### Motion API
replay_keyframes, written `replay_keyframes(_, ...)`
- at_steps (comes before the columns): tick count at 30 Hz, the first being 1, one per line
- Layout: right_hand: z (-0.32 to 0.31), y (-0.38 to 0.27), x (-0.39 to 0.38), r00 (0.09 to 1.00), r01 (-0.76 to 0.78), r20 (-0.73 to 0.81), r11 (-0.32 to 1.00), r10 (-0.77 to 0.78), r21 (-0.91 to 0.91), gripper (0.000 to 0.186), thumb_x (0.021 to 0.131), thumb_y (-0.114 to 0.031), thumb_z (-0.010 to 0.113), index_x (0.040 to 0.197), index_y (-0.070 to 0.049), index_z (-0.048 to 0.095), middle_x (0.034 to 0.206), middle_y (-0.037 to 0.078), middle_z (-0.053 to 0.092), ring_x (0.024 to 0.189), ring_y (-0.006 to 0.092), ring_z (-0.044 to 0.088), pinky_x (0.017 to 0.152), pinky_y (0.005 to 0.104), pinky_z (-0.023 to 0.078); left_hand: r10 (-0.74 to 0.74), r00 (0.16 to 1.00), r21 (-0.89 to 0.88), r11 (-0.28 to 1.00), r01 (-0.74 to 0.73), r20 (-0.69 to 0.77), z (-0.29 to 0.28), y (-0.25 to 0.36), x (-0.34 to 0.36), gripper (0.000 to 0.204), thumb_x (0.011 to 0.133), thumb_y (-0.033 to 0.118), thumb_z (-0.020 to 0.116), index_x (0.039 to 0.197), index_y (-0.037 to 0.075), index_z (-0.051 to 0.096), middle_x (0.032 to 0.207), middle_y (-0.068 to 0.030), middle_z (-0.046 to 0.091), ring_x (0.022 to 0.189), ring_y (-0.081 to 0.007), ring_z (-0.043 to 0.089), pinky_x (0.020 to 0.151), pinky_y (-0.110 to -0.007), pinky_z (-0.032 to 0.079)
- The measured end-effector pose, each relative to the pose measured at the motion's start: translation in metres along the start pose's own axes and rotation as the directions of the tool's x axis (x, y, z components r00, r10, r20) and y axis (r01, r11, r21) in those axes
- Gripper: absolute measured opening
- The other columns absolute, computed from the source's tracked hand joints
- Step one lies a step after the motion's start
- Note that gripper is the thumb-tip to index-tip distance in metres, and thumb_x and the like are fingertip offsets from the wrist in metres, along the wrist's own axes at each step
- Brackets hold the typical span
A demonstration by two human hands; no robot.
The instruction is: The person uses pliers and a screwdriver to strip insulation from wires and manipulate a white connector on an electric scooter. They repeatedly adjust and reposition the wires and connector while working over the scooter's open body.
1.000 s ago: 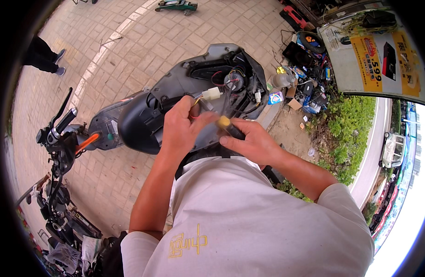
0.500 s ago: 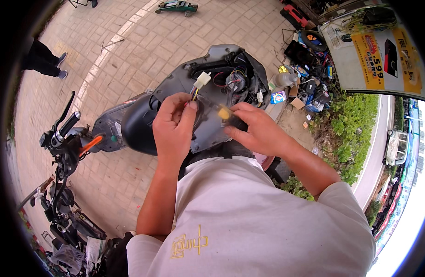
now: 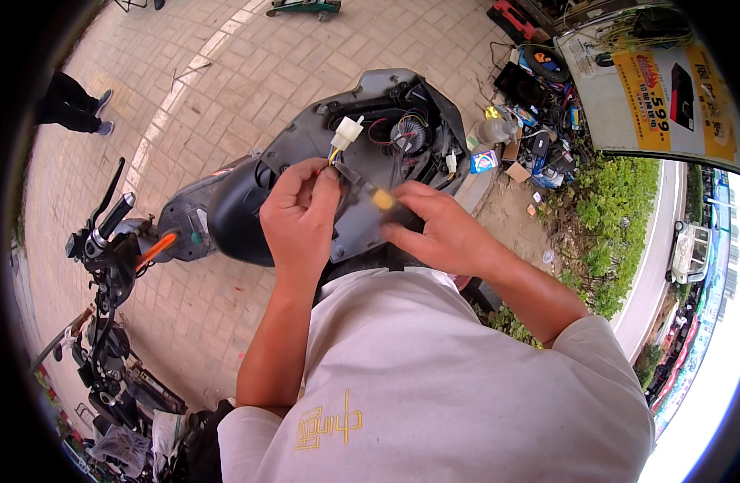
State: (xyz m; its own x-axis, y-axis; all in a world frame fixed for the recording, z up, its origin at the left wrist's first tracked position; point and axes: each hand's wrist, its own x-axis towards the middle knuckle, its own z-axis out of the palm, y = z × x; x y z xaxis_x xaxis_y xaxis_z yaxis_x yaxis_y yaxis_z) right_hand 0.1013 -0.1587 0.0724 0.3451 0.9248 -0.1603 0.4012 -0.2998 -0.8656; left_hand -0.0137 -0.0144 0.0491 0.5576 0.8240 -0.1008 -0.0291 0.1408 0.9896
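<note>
Pinched between the thumb and fingers of my left hand [image 3: 297,211] are the thin coloured wires [image 3: 333,154] of a white plug connector [image 3: 348,133], which points up and away from me. My right hand [image 3: 444,229] is closed around the handle of a knife [image 3: 383,200] with a yellow and black grip. Its dark blade lies against or very near the wires at my left fingertips; actual contact cannot be made out. Below both hands is a scooter's grey rear body [image 3: 297,141], its inside exposed, with a finned round metal part [image 3: 408,137] and loose wires.
The scooter's black seat [image 3: 237,217] and handlebar [image 3: 112,221] extend left. A second white connector [image 3: 451,163] hangs at the body's right edge. Tools and parts [image 3: 547,153] clutter the ground at right, beside a signboard [image 3: 659,97] and shrubs [image 3: 619,225]. A person's legs [image 3: 72,105] stand far left.
The knife blade has come left, up to the wires at my left fingertips. My right hand shifted slightly left with it. The white connector has turned a little and moved slightly up-left.
</note>
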Motion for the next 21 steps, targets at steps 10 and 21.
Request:
replay_keyframes(10, 0.0005, -0.0001, -0.0001, 1.000, 0.012, -0.010, 0.993, -0.013, -0.117, 0.024, 0.083, -0.014, 0.067, 0.099, 0.004, 0.062, 0.106, 0.017, 0.058, 0.095, 0.0351, 0.059, 0.083, 0.0396, 0.048, -0.060, 0.998, 0.030, 0.998, 0.060, 0.019, -0.0024, 0.0067, -0.0018, 0.012, 0.091, 0.002, 0.062, 0.099, -0.006, 0.065, 0.088, -0.0058, 0.067, 0.076, -0.0097, 0.063, 0.071, -0.021, 0.052)
replay_keyframes(21, -0.0024, -0.0050, 0.0001, 1.000, 0.001, -0.011, 0.985, -0.003, -0.174, 0.028, 0.085, -0.019, 0.065, 0.098, 0.006, 0.061, 0.110, 0.020, 0.055, 0.098, 0.0383, 0.056, 0.085, 0.0420, 0.046, -0.024, 0.999, 0.088, 0.996, 0.021, 0.028, -0.0042, 0.0097, -0.0034, 0.013, 0.090, 0.002, 0.064, 0.100, -0.007, 0.066, 0.087, -0.0070, 0.069, 0.076, -0.0094, 0.064, 0.071, -0.021, 0.052)
